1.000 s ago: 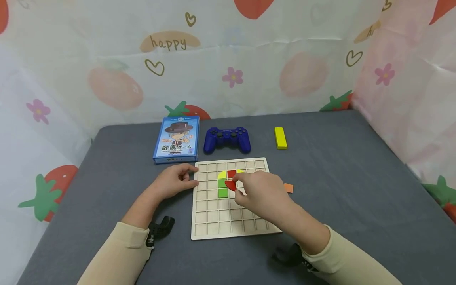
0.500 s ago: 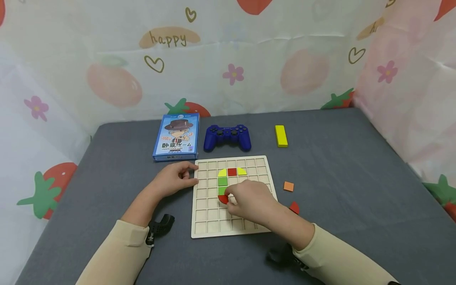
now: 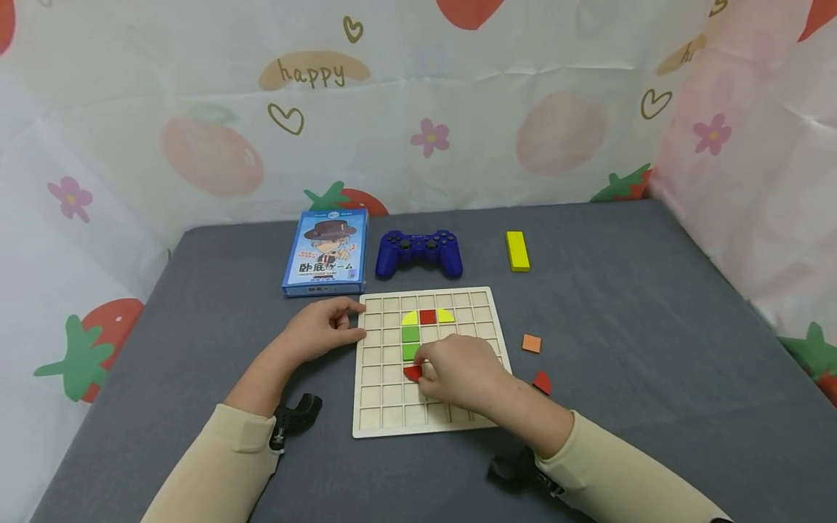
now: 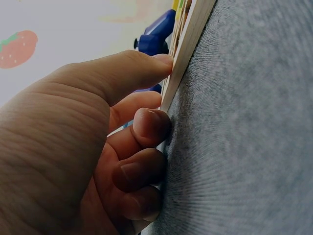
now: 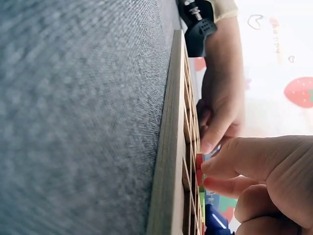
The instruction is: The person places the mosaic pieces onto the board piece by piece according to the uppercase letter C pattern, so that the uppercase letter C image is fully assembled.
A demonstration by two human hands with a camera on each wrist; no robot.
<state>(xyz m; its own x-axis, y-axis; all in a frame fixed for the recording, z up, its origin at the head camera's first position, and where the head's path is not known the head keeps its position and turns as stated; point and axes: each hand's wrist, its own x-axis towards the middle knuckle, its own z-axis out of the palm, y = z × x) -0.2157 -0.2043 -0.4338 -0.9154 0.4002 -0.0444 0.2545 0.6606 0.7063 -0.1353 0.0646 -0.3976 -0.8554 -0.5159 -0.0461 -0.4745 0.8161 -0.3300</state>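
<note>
My right hand [image 3: 464, 370] pinches a red quarter-round tile [image 3: 412, 373] between thumb and index finger, low over the gridded wooden board [image 3: 381, 418]. In the right wrist view the red tile [image 5: 199, 162] shows at the fingertips, close on the grid. Just above it on the board lie two green square tiles [image 3: 410, 343] in a column. At the top of that column come a yellow quarter-round tile [image 3: 410, 318], a red square tile [image 3: 428, 317] and a second yellow quarter-round tile [image 3: 445, 316]. My left hand [image 3: 317, 327] touches the board's left edge with thumb and index fingertip, other fingers bent.
Right of the board lie an orange square tile [image 3: 532, 343] and another red quarter-round tile [image 3: 542, 382], partly behind the right forearm. Beyond the board are a blue game box [image 3: 327, 250], a blue game controller [image 3: 419, 254] and a yellow block [image 3: 517, 251] on the grey cloth.
My right hand has carried the red tile down and left across the board to just below the green tiles, then stayed nearly still. The left hand has kept its place.
</note>
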